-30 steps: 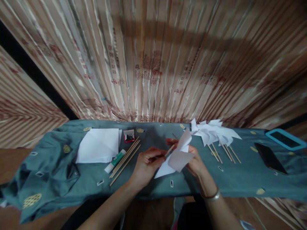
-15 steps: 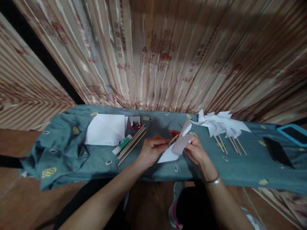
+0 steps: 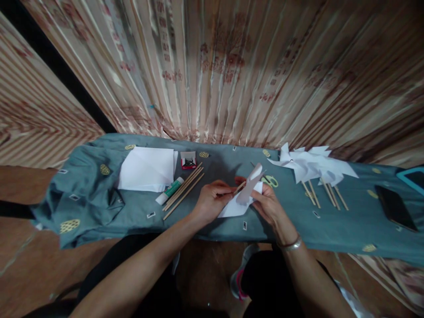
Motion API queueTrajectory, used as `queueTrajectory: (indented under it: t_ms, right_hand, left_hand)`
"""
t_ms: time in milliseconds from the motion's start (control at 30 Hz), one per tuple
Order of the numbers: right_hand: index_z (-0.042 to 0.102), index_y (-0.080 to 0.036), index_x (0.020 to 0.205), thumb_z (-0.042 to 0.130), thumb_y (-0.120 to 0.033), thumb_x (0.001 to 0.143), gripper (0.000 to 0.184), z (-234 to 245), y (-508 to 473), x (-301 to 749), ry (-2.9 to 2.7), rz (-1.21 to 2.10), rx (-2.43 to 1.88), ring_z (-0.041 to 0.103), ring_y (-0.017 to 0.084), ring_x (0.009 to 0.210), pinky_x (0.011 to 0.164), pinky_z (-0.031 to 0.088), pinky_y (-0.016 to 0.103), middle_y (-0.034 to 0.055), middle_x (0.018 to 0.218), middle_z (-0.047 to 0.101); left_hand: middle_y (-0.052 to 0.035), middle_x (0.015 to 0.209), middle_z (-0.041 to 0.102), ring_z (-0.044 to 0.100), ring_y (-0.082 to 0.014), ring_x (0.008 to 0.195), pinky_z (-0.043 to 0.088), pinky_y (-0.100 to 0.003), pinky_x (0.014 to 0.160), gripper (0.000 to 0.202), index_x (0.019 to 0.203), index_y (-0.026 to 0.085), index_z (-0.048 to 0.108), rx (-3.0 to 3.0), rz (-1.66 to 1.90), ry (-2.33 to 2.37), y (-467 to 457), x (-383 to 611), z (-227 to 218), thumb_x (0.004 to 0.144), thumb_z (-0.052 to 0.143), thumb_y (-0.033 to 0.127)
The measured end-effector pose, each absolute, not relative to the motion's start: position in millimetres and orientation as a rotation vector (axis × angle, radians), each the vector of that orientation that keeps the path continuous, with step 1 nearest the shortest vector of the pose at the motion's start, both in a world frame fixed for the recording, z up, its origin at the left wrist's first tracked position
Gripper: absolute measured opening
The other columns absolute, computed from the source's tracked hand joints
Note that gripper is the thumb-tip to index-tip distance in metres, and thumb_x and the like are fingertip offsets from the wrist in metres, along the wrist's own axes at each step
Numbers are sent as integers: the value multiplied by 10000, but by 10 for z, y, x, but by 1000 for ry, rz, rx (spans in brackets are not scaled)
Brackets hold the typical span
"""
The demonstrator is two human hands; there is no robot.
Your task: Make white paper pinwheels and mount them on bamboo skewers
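Over the front middle of the cloth-covered table, a white paper pinwheel (image 3: 243,201) with curved blades is held between my two hands. My left hand (image 3: 213,198) pinches a thin wooden stick (image 3: 240,187) whose end meets the folded paper. On the other side my right hand (image 3: 266,203) grips the paper, thumb on the near face and fingers behind it. The blades hide the spot where stick and paper meet. Just beyond my right hand lie scissors with pale green handles (image 3: 270,181), partly covered by the paper.
Left of my hands lie several wooden sticks (image 3: 183,190), a glue stick (image 3: 169,191), a small red box of dark pins (image 3: 188,160) and stacked white paper (image 3: 147,170). Finished pinwheels (image 3: 313,163) lie at the right, then a black phone (image 3: 395,207) and a blue-framed device (image 3: 414,179).
The stick has moved in closer behind the paper, and the pinwheel has turned slightly in my hands. The camera view has shifted, and more of the scissors' handles shows.
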State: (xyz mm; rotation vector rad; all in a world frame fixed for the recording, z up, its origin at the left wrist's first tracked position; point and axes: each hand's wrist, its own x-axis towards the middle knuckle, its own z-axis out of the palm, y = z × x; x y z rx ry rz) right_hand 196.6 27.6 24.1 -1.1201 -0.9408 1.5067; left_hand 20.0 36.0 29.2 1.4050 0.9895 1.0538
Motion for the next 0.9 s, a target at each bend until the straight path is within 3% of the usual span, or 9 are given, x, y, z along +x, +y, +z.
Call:
queueTrajectory:
  t_ms: [267, 433, 700, 900]
  right_hand:
    - [695, -191, 706, 879, -370, 550, 300, 151, 254, 1977, -860, 1537, -1162, 585, 118, 520, 550, 465, 241, -21, 619, 694]
    - [703, -185, 702, 874, -356, 559, 281, 153, 220, 1971, -844, 1536, -1128, 578, 108, 514, 549, 463, 232, -20, 616, 696]
    - [751, -225, 759, 897, -349, 482, 336, 232, 166, 2002, -851, 1515, -1050, 683, 174, 675, 608, 532, 252, 15, 810, 769]
    - [764, -242, 818, 876, -364, 547, 317, 380, 144, 2016, -854, 1461, -1094, 699, 192, 848, 713, 562, 258, 38, 1004, 764]
  left_hand:
    - [-17, 728, 660, 574, -104, 605, 457, -214, 584, 150, 742, 202, 785, 1341, 983, 1031, 326, 232, 210, 697, 676, 109]
    - [-15, 712, 655, 545, -93, 557, 453, -214, 551, 125, 766, 176, 785, 1232, 998, 1020, 264, 251, 223, 690, 691, 142]
    - [-44, 807, 703, 610, -130, 710, 470, -223, 636, 172, 869, 201, 787, 1431, 1120, 933, 208, 264, 268, 725, 700, 164]
    - [-59, 842, 700, 621, -130, 729, 465, -217, 636, 171, 912, 186, 781, 1607, 1124, 920, 202, 251, 449, 778, 676, 178]
